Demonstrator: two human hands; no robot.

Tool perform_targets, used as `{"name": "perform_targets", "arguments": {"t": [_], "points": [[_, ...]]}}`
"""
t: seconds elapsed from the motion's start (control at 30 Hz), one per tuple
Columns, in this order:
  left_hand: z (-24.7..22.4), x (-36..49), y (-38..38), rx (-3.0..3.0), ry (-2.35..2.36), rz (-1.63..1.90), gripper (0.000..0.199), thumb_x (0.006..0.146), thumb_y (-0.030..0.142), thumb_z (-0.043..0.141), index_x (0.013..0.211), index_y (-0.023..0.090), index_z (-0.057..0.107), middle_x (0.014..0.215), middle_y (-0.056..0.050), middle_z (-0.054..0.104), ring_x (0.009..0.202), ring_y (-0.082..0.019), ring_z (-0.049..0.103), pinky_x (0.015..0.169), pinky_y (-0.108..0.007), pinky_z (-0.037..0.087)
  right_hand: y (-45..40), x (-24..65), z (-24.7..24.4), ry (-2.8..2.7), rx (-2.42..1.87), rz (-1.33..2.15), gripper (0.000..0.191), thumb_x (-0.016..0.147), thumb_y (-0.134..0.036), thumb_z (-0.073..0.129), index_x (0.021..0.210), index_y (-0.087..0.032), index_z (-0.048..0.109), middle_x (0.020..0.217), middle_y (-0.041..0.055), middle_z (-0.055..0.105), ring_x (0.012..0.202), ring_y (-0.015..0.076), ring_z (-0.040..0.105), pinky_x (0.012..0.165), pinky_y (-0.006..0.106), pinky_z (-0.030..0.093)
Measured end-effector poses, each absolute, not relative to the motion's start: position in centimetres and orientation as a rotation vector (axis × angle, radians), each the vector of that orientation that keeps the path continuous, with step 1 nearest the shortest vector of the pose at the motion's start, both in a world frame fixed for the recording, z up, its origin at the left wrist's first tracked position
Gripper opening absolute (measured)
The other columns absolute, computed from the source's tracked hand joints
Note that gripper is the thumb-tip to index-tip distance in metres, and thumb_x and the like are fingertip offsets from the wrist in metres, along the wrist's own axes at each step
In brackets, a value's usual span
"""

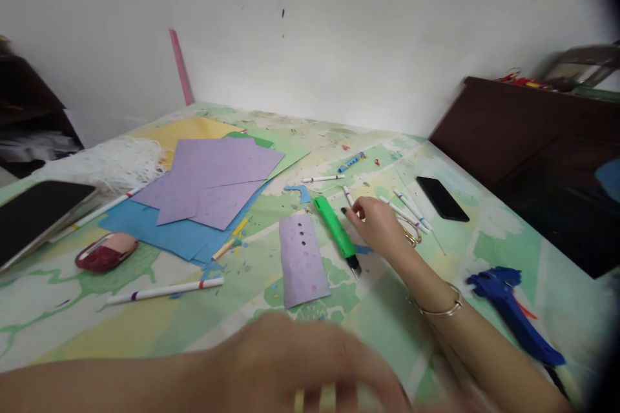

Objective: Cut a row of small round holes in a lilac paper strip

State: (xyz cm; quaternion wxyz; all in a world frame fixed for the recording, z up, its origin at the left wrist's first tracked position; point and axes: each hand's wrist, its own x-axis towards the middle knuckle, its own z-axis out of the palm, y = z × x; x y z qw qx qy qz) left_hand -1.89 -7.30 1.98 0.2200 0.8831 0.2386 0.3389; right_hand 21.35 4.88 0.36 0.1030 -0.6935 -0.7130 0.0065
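My right hand, with a thin bangle on its wrist, is just right of a green utility knife whose blade is out. Its fingers are curled together, close to a white marker; anything between them is hidden. Gold-coloured scissor handles show beside the wrist. Left of the knife lies a narrow purple paper strip with three dark dots near its top. Smeared by motion, my left hand crosses the bottom of the view above the table's near side, its fingers mostly out of clear sight.
Purple sheets overlap blue paper at left, near white shredded strands and a dark red correction-tape case. At right lie a black phone, several markers and a blue glue gun. A wall stands behind.
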Motion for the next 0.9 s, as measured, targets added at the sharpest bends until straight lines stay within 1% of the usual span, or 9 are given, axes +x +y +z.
{"name": "perform_targets", "arguments": {"t": [0.03,0.1,0.17,0.23,0.47,0.57,0.67,0.77,0.9], "points": [[2.2,-1.9,-6.5,2.534,0.563,0.953,0.036,0.090,0.027,0.048,0.123,0.032,0.060,0.103,-0.001,0.073,0.086,-0.018,0.068,0.070,-0.025,0.059,4.4,20.8,0.6,-2.119,-2.040,0.046,0.033,0.093,-0.045,0.043,0.085,-0.018,0.060,0.086,0.0105,0.069,0.081,0.0228,0.063,0.067,0.029,0.038],[1.5,-1.7,-4.7,3.028,0.452,0.853,0.031,0.089,0.014,0.048,0.115,0.010,0.063,0.109,-0.013,0.071,0.104,-0.026,0.064,0.088,-0.036,0.056,3.4,19.9,0.8,-2.151,-2.045,0.117,0.043,0.088,-0.059,0.044,0.080,-0.020,0.059,0.073,0.0092,0.067,0.072,0.0243,0.063,0.060,0.029,0.035],[-0.3,-1.5,-3.4,3.236,0.505,0.797,0.028,0.089,0.017,0.051,0.111,0.004,0.063,0.108,-0.018,0.070,0.110,-0.031,0.062,0.094,-0.045,0.052,2.7,19.3,0.7,-2.159,-2.071,0.155,0.043,0.081,-0.061,0.054,0.084,-0.019,0.058,0.071,0.0113,0.065,0.070,0.0276,0.062,0.055,0.030,0.031],[-2.4,-1.5,-2.7,3.266,0.707,0.716,0.036,0.091,0.029,0.050,0.109,0.001,0.063,0.111,-0.024,0.068,0.110,-0.036,0.061,0.088,-0.050,0.053,2.4,19.1,0.4,-2.150,-2.096,0.205,0.038,0.075,-0.056,0.062,0.079,-0.018,0.056,0.069,0.0118,0.063,0.067,0.0280,0.060,0.053,0.029,0.027],[-4.6,-2.2,-3.0,3.296,0.745,0.720,0.030,0.090,0.015,0.045,0.110,0.000,0.062,0.113,-0.025,0.067,0.110,-0.036,0.063,0.089,-0.047,0.053,3.6,20.1,0.0,-1.995,-1.954,0.584,0.034,0.077,-0.039,0.058,0.054,-0.021,0.039,0.052,-0.0004,0.044,0.050,0.0131,0.041,0.047,0.026,0.022],[-4.2,-2.3,-2.8,3.279,0.734,0.751,0.033,0.086,0.009,0.043,0.111,0.000,0.063,0.113,-0.026,0.067,0.109,-0.037,0.063,0.087,-0.045,0.056,3.8,20.1,-0.3,-1.835,-1.791,0.843,0.036,0.085,-0.047,0.049,0.061,-0.021,0.040,0.051,-0.0044,0.040,0.046,0.0106,0.041,0.043,0.023,0.028],[-4.1,-2.1,-2.6,3.258,0.771,0.775,0.032,0.085,0.010,0.045,0.110,0.000,0.063,0.112,-0.025,0.068,0.107,-0.037,0.064,0.085,-0.044,0.058,3.7,19.4,-1.1,-1.657,-1.656,1.044,0.036,0.089,-0.055,0.040,0.081,-0.021,0.047,0.052,-0.0067,0.045,0.041,0.0110,0.046,0.039,0.023,0.036],[-4.2,-1.8,-2.5,3.231,0.776,0.809,0.034,0.083,0.007,0.042,0.107,0.001,0.064,0.110,-0.026,0.068,0.104,-0.038,0.065,0.082,-0.045,0.059,3.3,18.7,-2.0,-1.474,-1.513,1.161,0.034,0.082,-0.053,0.057,0.087,-0.020,0.052,0.058,-0.0047,0.055,0.046,0.0115,0.054,0.044,0.023,0.045],[-4.5,-1.6,-2.6,3.163,0.764,0.888,0.030,0.082,0.007,0.047,0.105,0.000,0.064,0.108,-0.028,0.068,0.106,-0.039,0.064,0.084,-0.047,0.058,2.9,18.3,-2.8,-1.057,-1.241,1.229,0.030,0.067,-0.031,0.080,0.083,-0.018,0.058,0.064,-0.0032,0.063,0.053,0.0107,0.059,0.053,0.021,0.049]]}}
